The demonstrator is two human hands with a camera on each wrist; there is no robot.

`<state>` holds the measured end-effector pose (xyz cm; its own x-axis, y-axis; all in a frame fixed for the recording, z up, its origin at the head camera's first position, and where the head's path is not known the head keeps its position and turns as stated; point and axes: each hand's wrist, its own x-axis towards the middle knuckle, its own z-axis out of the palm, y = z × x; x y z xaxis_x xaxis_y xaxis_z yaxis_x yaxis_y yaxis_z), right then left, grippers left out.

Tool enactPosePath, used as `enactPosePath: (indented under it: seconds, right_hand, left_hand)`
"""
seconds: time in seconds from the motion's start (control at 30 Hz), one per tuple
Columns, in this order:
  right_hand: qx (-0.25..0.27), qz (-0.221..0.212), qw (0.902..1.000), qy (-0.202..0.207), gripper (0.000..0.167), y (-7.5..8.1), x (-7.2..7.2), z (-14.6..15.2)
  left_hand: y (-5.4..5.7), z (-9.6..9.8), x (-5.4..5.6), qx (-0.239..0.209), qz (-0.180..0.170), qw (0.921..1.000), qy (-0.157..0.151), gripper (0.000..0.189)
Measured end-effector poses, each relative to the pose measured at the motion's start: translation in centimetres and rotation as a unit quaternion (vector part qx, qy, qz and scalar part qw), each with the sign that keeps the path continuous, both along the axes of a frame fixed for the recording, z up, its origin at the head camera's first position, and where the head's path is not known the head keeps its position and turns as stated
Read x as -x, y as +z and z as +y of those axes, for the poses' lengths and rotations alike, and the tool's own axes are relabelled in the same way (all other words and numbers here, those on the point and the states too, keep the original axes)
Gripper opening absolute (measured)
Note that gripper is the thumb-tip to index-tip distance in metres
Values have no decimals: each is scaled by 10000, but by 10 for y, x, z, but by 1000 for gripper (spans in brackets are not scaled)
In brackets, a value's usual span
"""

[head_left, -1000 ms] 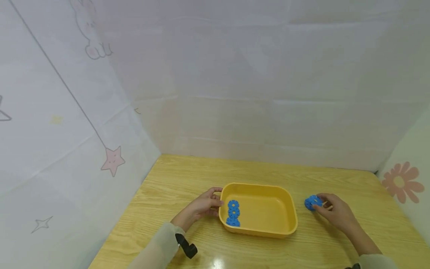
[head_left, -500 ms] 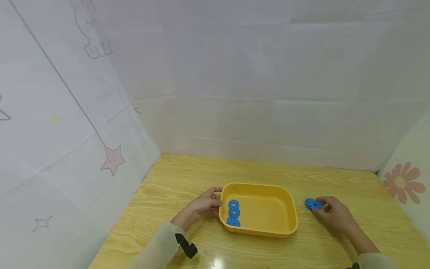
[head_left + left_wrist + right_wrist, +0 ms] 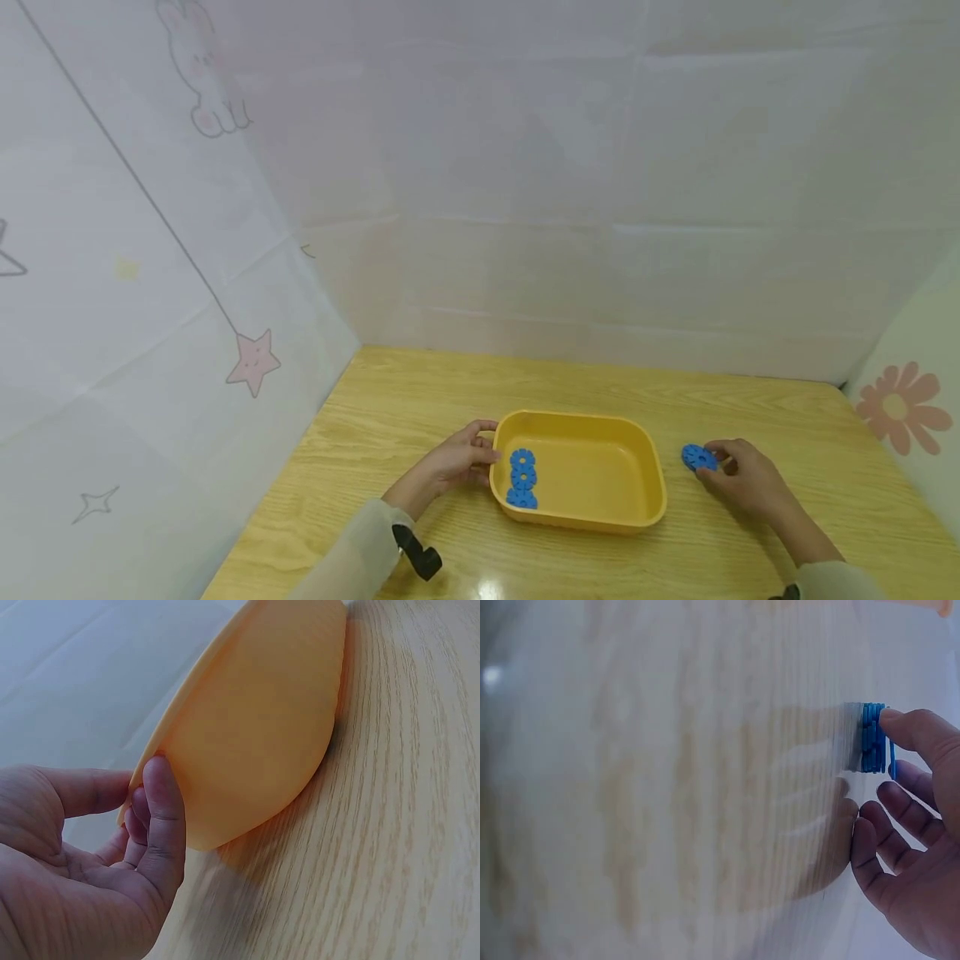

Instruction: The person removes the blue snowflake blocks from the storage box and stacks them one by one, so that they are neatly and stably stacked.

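Note:
A yellow plastic tub [image 3: 592,483] stands on the table, with several blue snowflake discs [image 3: 523,477] lying in an overlapping row along its left end. My left hand [image 3: 453,460] grips the tub's left rim; in the left wrist view that hand [image 3: 97,859] has the thumb and fingers on opposite sides of the rim. To the right of the tub, a small stack of blue snowflake discs [image 3: 696,456] sits on the wood. At its right edge my right hand [image 3: 750,479] pinches the top disc. The right wrist view shows this disc [image 3: 892,759] slightly apart from the stack [image 3: 870,739].
The wooden table [image 3: 420,383] extends behind and around the tub. Pale printed cloth [image 3: 525,250] hangs at the back and both sides. A black strap [image 3: 416,552] sits at the left cuff.
The right hand has moved slightly down toward the near side, and the top disc it holds has shifted and now lies flatter over the stack. The left hand and tub stay put.

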<state>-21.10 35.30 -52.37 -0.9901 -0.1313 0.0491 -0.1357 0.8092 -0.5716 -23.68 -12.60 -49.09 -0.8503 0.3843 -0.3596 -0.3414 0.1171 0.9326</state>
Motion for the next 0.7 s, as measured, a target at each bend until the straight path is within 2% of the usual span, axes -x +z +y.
enactPosePath:
  seconds: [0.47,0.7]
  right_hand:
    - [-83,-83,9999,-5,50,1,1,-2]
    - [6,-291,9996,9,54,3,3,-2]
  left_hand:
    - [-2,-1,0,-51,19,10000,-27,59]
    - [-1,0,0,-95,0,9999,-48,58]
